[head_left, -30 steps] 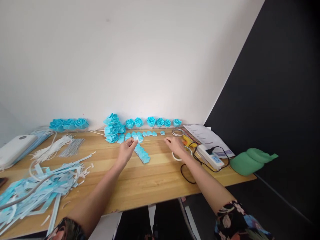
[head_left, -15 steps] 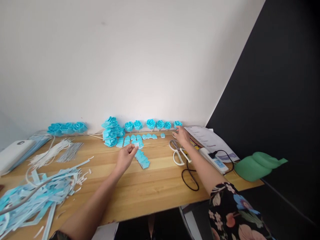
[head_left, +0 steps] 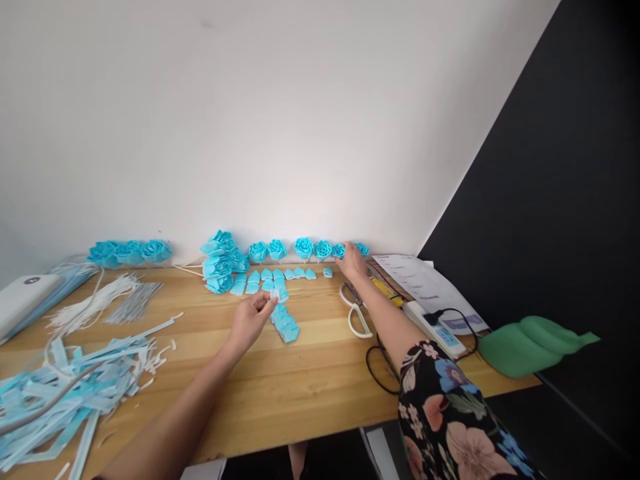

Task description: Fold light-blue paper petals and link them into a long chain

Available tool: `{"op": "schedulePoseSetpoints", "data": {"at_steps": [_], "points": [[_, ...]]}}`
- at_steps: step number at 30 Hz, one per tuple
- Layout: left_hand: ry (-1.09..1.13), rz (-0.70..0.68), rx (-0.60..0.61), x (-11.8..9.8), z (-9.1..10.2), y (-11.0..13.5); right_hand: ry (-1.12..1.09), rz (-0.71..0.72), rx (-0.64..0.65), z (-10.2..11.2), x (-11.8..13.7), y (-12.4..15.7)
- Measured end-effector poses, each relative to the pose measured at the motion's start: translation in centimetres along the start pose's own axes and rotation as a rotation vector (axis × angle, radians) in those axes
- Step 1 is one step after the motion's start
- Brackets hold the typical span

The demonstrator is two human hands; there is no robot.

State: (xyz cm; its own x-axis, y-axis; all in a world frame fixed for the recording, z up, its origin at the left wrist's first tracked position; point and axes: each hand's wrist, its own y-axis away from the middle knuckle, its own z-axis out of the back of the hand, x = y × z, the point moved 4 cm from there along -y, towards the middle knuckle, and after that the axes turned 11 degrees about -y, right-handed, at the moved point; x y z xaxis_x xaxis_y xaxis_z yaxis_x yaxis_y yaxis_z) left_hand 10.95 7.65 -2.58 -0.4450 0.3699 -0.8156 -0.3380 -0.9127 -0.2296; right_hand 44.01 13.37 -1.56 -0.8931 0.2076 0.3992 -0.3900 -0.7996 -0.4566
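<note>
My left hand [head_left: 251,317] is closed in a pinch on a small white-and-blue petal piece [head_left: 275,293], just above the table. Below it lies an overlapping strip of blue petals [head_left: 286,325]. Farther back, my right hand [head_left: 353,262] reaches to the row along the wall, its fingers and thumb closed around the edge of a small blue flower [head_left: 339,251]. Another blue flower [head_left: 363,249] shows just right of that hand. Loose cut petals [head_left: 299,273] lie in rows before the flowers. Scissors [head_left: 359,321] with white handles rest partly under my right forearm.
Stacked blue flowers [head_left: 219,263] and a further group [head_left: 130,252] stand at the wall. On the left are white and grey wires [head_left: 134,303] and a heap of strips [head_left: 75,393]. A power strip [head_left: 440,333], black cable, printed paper [head_left: 425,287] and green pouch [head_left: 530,347] are right.
My right hand has shifted left from the rightmost flower to the small one beside it. My left hand keeps its pinch almost in place. The view has turned slightly.
</note>
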Motion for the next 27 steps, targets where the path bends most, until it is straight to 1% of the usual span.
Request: {"op": "schedulePoseSetpoints", "data": {"at_steps": [8,15,18,21,22,23,25,27], "points": [[0.008,0.024,-0.009,0.1,0.0,0.0,-0.039,-0.022,-0.032,0.9,-0.1,-0.8],[-0.006,0.029,-0.001,0.1,0.0,-0.1,-0.12,-0.023,-0.074,1.1,-0.1,-0.3],[-0.002,0.019,-0.004,0.2,-0.1,-0.1,-0.15,0.031,-0.102,2.1,0.0,0.5],[-0.001,0.004,-0.004,0.3,-0.2,-0.2,-0.108,0.061,-0.182,3.7,0.3,1.7],[-0.006,0.003,-0.001,0.4,-0.2,-0.2,-0.083,0.059,-0.167,4.0,0.6,2.1],[-0.014,0.002,0.001,0.4,-0.2,-0.2,-0.052,0.048,-0.106,4.0,0.8,2.5],[-0.028,0.002,0.006,0.3,-0.3,-0.1,0.014,0.015,0.074,3.2,1.3,3.0],[-0.036,0.001,0.007,0.2,-0.3,0.0,0.047,-0.008,0.187,2.2,1.7,3.2]]}}
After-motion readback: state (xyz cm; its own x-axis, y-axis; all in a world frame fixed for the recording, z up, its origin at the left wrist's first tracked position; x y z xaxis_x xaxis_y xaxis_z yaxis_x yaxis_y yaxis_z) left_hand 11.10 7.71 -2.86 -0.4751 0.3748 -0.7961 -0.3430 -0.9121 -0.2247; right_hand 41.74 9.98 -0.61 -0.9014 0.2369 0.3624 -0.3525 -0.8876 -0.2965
